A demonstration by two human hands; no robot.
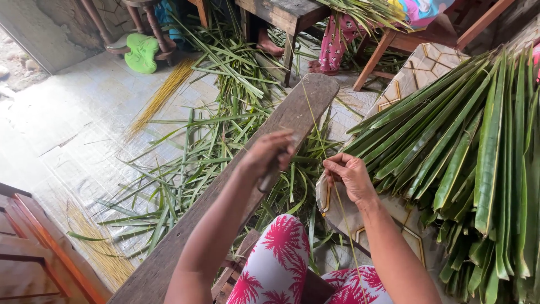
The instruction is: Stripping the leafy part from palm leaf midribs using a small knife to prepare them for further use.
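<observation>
**A:** What do the hands have from where I'm watching?

**B:** My left hand (269,153) has its grip clamped on a knife (269,179), fingers curled round the handle, the blade laid near the upper end of the wooden plank (225,191) that slopes up from my knees. My right hand (350,175) has its grip pinched together on a thin leaf midrib (318,132), which runs from the plank's far end, through the fingers, down toward my lap.

**A:** Which step would you call it?

**B:** I judge it as scraping the midrib clean against the plank. The next move calls for keeping the strip taut in the right hand while the blade stays flat on it; too steep and it could cut through.

**A:** Any containers?

**B:** None I can see. Everything lies loose: a stack of folded green leaves (467,146) on the floor just right of my right hand, stripped leaf scraps (214,141) left of the plank, and a bundle of yellow sticks (160,95) farther off near a green sandal (141,52).
</observation>
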